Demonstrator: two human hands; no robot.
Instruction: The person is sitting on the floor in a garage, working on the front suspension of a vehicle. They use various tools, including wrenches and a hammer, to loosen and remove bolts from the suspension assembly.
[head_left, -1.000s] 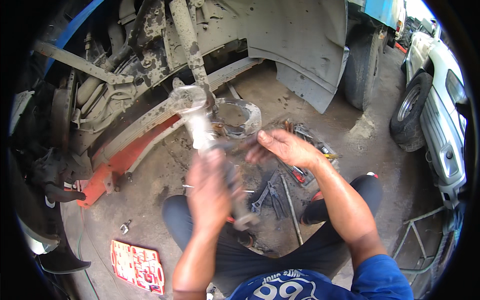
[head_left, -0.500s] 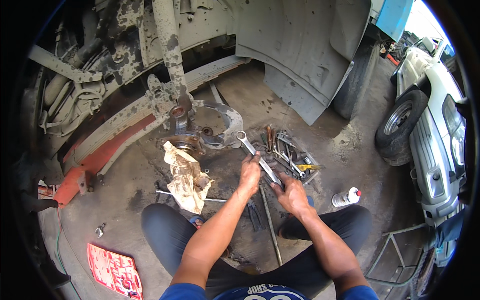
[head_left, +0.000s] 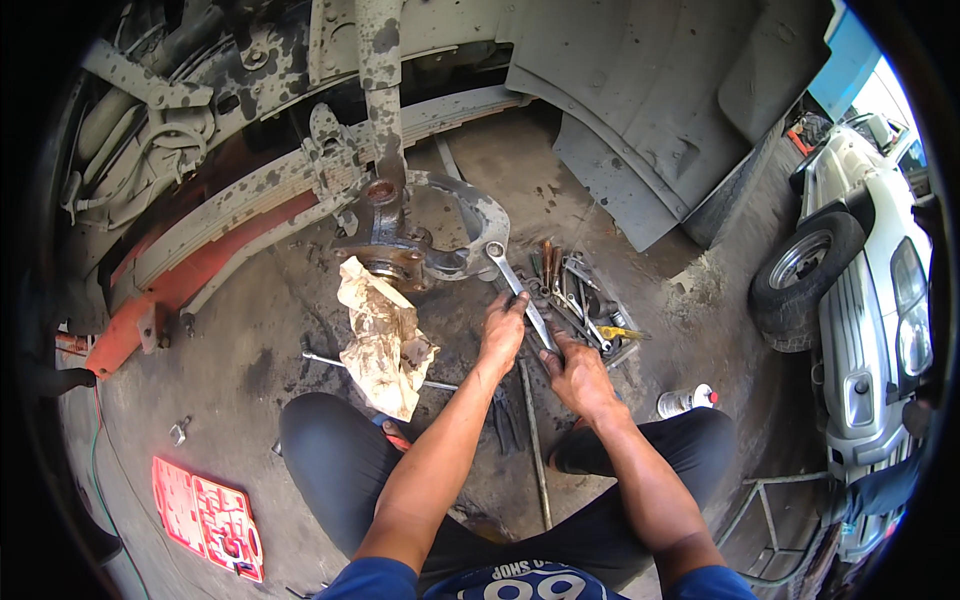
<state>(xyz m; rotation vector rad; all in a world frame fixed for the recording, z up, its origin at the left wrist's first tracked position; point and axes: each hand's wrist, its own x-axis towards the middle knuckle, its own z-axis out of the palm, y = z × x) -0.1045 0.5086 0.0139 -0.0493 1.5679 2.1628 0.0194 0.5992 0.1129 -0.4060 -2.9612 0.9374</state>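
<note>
Both my hands grip a long silver combination wrench (head_left: 513, 280). My left hand (head_left: 502, 328) closes around its shaft, and my right hand (head_left: 576, 372) holds the lower end. The ring end is up beside the greasy steering knuckle (head_left: 385, 232) and its curved plate (head_left: 477, 213); whether it touches cannot be told. A crumpled, stained cream cloth (head_left: 385, 350) sits below the hub. Just right of the wrench, a pile of tools (head_left: 582, 300) includes screwdrivers, wrenches and a yellow-handled tool. A long steel bar (head_left: 534, 445) lies between my legs.
A spray can (head_left: 685, 400) is by my right knee, a red tool case (head_left: 205, 515) at lower left. A red jack (head_left: 125, 340) is at left, under the vehicle's underside (head_left: 240, 90). A silver vehicle (head_left: 850, 400) and loose wheel (head_left: 800, 280) are at right. A grey liner (head_left: 650, 100) hangs overhead.
A second ago my blurred left hand held something pale and my right hand was apart. By half a second ago both gripped the wrench, which has since shifted slightly up toward the knuckle.
</note>
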